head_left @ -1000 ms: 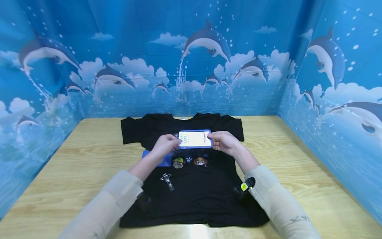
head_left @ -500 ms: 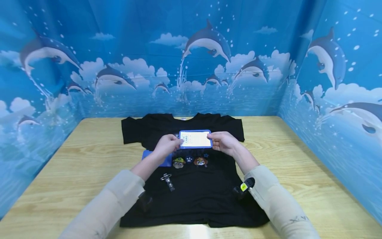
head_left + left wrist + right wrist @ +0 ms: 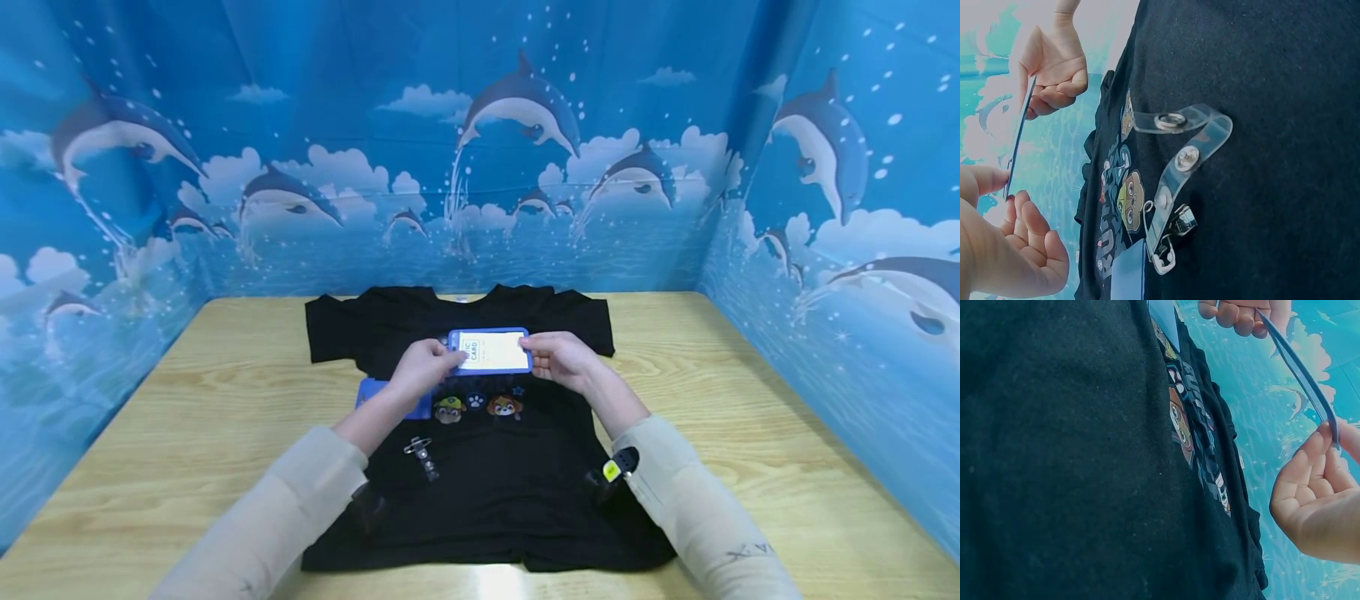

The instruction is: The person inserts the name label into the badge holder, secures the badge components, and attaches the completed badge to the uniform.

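Above the black T-shirt (image 3: 510, 500), both hands hold a blue-framed badge holder (image 3: 491, 330) with a white printed card (image 3: 498, 352) inside its frame. My left hand (image 3: 422, 371) pinches the left end, its thumb on the card's printed end. At the right end, my right hand (image 3: 564, 358) pinches holder and card between thumb and fingers. Seen edge-on in the right wrist view, the holder (image 3: 1302, 369) looks slightly bowed. A clear badge strap (image 3: 1188, 159) with metal snaps, a clip and a pin lies on the shirt, below my left hand.
A flat blue piece (image 3: 420, 408) lies on the shirt, partly behind my left forearm. Cartoon dog prints (image 3: 504, 406) decorate the shirt's chest. The shirt is spread on a wooden table (image 3: 750, 400), with a dolphin-patterned curtain (image 3: 360, 125) behind and at the sides.
The white card has slid a little to the right within the blue frame, along with my left thumb. My right hand has barely moved.
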Demonstrator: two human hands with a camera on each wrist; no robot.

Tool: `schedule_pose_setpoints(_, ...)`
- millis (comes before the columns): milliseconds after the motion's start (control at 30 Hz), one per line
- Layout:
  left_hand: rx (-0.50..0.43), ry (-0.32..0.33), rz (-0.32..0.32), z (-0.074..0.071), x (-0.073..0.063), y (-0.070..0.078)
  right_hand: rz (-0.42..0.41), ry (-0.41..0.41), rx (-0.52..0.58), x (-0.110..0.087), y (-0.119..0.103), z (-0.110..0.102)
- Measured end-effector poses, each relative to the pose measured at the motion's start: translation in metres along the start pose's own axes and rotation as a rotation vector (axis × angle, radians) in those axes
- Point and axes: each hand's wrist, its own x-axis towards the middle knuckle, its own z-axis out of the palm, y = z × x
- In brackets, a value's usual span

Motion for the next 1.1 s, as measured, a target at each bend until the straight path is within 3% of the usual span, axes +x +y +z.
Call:
schedule_pose_setpoints(600,0.079,0.009,0.006,0.002,-0.0025,0.0037,-0.011,0.013,-0.042,0.001,0.0007,0.0006)
schedule_pose_setpoints(1100,0.095,-0.006,0.08,0.0003,-0.0049,0.0033,-0.015,0.152,-0.156,0.0044,0.0009,0.0071)
